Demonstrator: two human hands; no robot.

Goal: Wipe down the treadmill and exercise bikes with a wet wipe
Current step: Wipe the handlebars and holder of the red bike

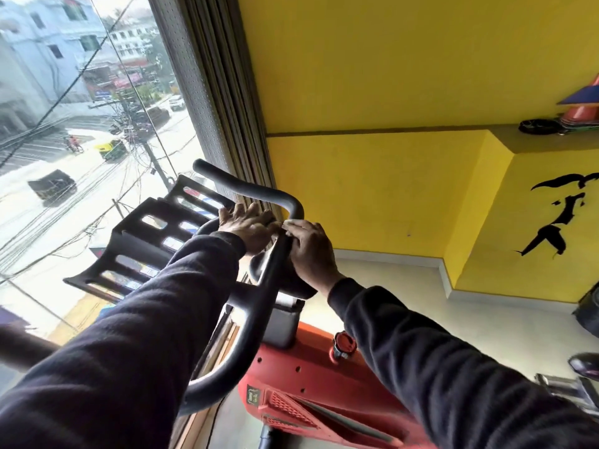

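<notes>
So your right hand point(309, 251) pinches the wet wipe point(293, 224) around the handlebar point(259, 303) bend, wiping it. Left hand point(248, 226), just left of the bar, looks relaxed and steadying; grip unclear.

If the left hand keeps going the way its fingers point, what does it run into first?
Probably the folded blinds at the window edge. The left hand points up and away, its fingertips already close to the slats just past the black handlebar; depth is hard to judge from one view.
</notes>
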